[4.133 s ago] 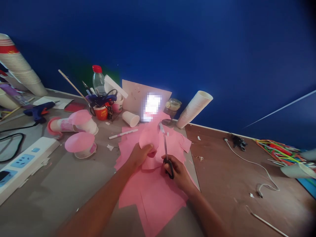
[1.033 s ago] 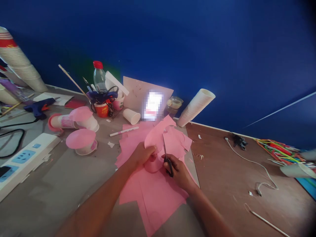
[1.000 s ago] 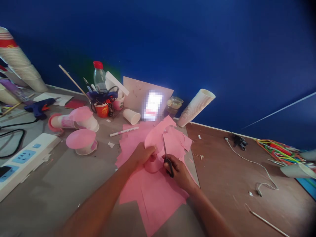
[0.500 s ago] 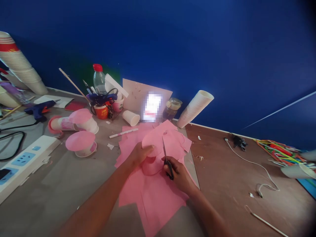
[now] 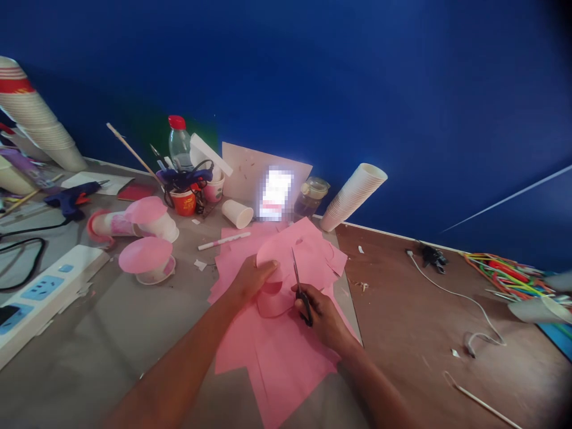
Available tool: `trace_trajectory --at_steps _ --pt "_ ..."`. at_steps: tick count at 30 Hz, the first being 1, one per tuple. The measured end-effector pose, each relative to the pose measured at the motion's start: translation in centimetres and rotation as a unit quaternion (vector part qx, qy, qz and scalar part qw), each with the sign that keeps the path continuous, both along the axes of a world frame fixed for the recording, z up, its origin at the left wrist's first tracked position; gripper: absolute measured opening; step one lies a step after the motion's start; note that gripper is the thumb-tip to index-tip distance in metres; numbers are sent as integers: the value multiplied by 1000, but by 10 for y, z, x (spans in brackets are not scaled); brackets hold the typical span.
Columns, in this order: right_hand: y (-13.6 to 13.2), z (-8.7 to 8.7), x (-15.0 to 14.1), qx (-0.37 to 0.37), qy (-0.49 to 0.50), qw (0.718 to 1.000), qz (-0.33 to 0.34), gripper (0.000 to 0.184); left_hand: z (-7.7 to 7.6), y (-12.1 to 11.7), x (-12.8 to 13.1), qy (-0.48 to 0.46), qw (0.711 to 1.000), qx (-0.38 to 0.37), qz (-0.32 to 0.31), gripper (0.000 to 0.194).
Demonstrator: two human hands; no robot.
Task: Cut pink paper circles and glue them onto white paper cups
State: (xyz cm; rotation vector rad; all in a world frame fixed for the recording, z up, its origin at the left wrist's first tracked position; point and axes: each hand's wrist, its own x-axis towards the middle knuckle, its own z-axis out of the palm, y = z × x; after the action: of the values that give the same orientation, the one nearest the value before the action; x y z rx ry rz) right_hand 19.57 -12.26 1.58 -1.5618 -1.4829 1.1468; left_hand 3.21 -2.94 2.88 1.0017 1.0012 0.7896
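Between thumb and fingers, my left hand [image 5: 257, 277] pinches a piece of pink paper [image 5: 272, 256] with a rounded edge. My right hand [image 5: 324, 316] is closed around the black handles of a pair of scissors [image 5: 297, 274], whose blades point away from me against the pink paper. A curled pink strip [image 5: 274, 304] hangs below the held piece. Underneath both hands lie several overlapping pink sheets [image 5: 286, 381] with jagged edges. A white marker [image 5: 223, 241] rests to the left of the sheets.
A paper cup [image 5: 236, 213] lies behind the sheets. A leaning cup stack [image 5: 353, 196] and a jar [image 5: 313, 195] stand by the wall. At left are pink-topped cups [image 5: 154, 265], a glue gun [image 5: 74, 199] and a power strip [image 5: 49, 295]. A white cable [image 5: 451, 290] lies at right.
The held paper has shifted and tilted slightly in my left hand. The scissors have moved a little to the left, and the curled strip below has changed shape.
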Motion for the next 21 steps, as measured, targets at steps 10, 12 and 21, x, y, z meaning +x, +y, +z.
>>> trace_trajectory --at_steps 10,12,21 --pt "0 4 0 6 -20 1000 10 27 0 3 -2 -1 1000 13 3 26" --pt "0 5 0 6 -23 1000 11 26 -1 3 -3 -3 1000 17 1 25" --pt "-1 7 -1 -1 -28 1000 7 28 -1 4 -3 19 999 25 7 30"
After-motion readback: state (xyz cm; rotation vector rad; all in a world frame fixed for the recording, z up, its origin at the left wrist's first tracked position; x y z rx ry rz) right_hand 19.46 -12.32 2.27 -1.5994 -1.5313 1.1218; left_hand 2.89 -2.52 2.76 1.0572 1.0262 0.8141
